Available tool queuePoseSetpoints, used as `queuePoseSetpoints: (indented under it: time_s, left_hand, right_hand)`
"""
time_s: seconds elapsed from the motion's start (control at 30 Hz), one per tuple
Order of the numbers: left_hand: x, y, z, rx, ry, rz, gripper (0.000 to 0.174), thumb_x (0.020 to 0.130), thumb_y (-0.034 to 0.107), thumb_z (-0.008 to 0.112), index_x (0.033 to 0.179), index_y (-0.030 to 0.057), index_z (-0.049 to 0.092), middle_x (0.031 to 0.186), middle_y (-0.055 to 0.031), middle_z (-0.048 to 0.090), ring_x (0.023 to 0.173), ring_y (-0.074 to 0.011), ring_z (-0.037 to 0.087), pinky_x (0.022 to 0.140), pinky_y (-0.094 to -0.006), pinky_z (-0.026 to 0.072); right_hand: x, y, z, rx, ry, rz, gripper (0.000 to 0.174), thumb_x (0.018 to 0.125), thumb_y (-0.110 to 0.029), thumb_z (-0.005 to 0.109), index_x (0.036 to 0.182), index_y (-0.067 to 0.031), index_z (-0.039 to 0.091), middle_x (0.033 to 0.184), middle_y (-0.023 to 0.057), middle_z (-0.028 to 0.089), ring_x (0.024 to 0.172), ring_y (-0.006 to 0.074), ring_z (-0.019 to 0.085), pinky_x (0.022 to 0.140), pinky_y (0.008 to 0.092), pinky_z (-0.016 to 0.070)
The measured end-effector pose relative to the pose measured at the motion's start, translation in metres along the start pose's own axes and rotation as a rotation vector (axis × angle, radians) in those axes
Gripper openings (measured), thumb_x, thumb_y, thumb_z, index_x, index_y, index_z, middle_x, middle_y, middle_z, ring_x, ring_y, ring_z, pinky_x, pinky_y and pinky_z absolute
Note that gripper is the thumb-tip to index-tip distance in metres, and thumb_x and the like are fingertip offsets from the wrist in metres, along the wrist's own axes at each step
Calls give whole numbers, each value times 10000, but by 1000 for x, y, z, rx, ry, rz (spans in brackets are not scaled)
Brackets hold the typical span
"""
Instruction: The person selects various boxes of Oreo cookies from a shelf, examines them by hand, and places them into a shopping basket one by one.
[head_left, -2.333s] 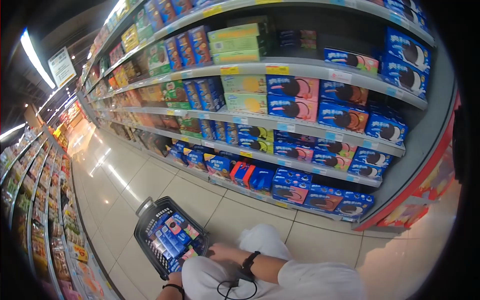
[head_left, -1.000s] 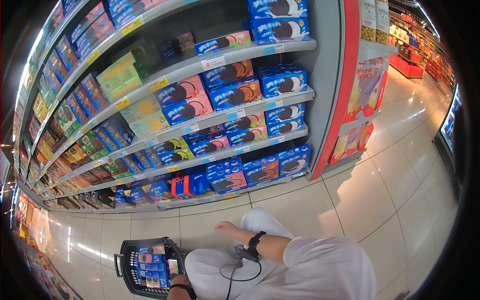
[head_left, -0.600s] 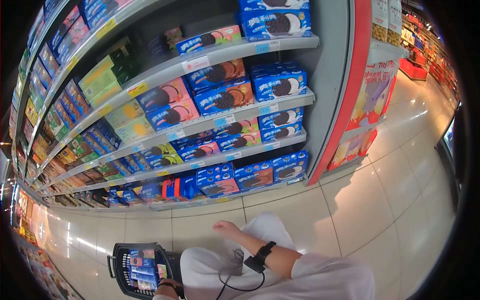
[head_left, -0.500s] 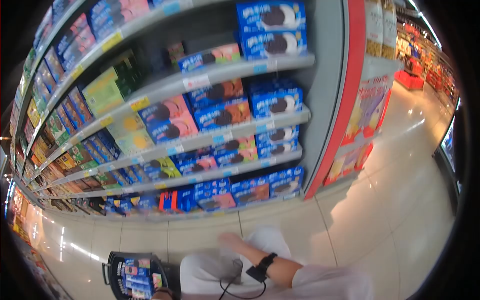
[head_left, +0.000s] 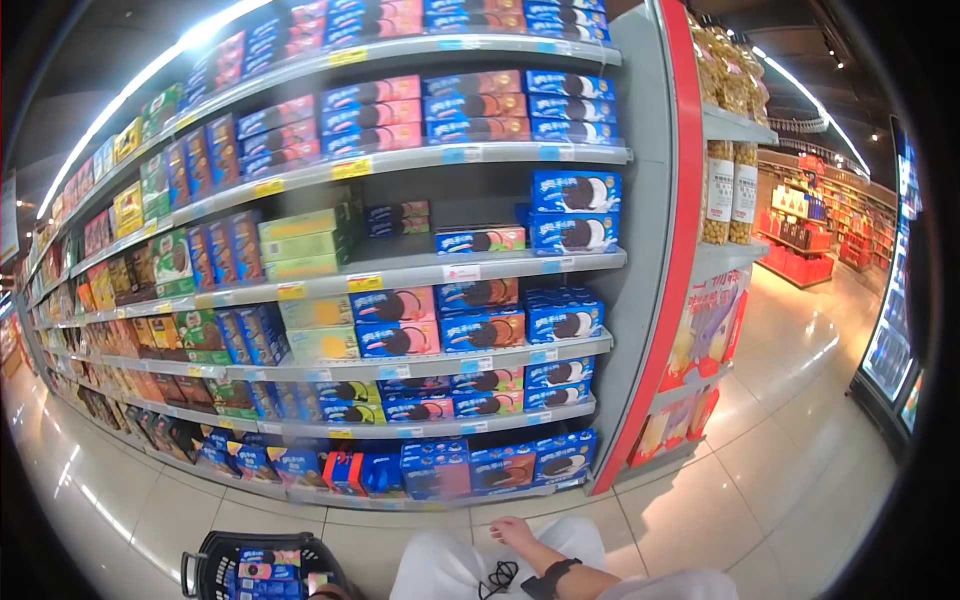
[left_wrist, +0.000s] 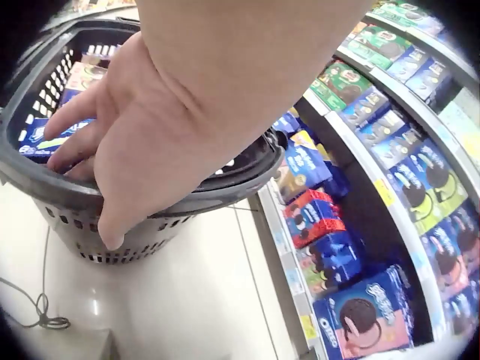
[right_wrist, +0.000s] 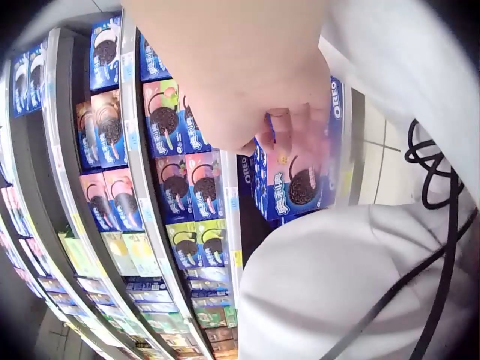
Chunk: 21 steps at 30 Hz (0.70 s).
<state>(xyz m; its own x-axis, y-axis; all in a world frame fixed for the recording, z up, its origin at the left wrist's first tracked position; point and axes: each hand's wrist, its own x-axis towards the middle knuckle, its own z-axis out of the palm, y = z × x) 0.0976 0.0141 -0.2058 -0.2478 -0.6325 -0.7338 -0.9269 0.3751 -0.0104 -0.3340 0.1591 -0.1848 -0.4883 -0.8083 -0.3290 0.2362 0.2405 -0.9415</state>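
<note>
A: Left hand (left_wrist: 139, 112), quick?
B: Palm down at the basket (left_wrist: 225, 196) rim, fingers loosely spread on the inner side, thumb hanging on the outer. Grip's fairly wide, nothing pinched AFAICT. Can't tell if it's resting on the rim.
A: And the right hand (head_left: 513, 534)?
B: Above the lap at approx. 6 o'clock in the head view, forearm slanting in from 5, fingers loosely curled, grip narrow w/ nothing in it.
A: Basket pos.?
B: Floor, 7 o'clock, w/ blue cookie boxes (head_left: 262, 571) inside. Shelves (head_left: 480, 153) at 12.
A: What do the wrist cams add?
B: Left one gets the slotted outer wall + left thumb, which head cam misses. Right one has the fingers overlapping a pink-and-blue Oreo box (right_wrist: 298, 184); can't confirm contact there. Black cable (right_wrist: 450, 225) at its 3 o'clock.
A: Hidden bits?
B: Head view cuts off the basket's near end & most of the left hand. Left fingertips hard to make out vs. the boxes; box count N/A.
</note>
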Motion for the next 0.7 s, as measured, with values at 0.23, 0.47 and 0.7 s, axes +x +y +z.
queuePoseSetpoints:
  time_s: [0.23,0.47,0.7]
  left_hand:
    - [50,15,-3,-58,32,191,463,820,349,480,1124,27,616,1203,-190,577,1053,-334,591,825,-433,485]
    - [-92,103,-159,-226,496,693,495,896,429,467,1091,-5,601,1126,-232,590,1075,-377,548,906,-436,432]
    - [-270,180,-251,-901,450,1220,224,891,113,578,1082,-4,600,1008,-83,646,902,-148,616,785,-277,490]
  right_hand:
    - [-54,-103,78,-271,-188,-388,214,901,-196,575,971,-5,643,810,6,611,720,68,540,641,223,450]
    - [-131,-290,128,-206,-353,-650,174,879,-158,618,947,2,626,828,11,609,778,71,557,702,241,472]
    - [-152,-463,108,-527,-36,-1279,165,851,-152,624,936,-12,641,852,43,634,776,104,586,702,245,475]
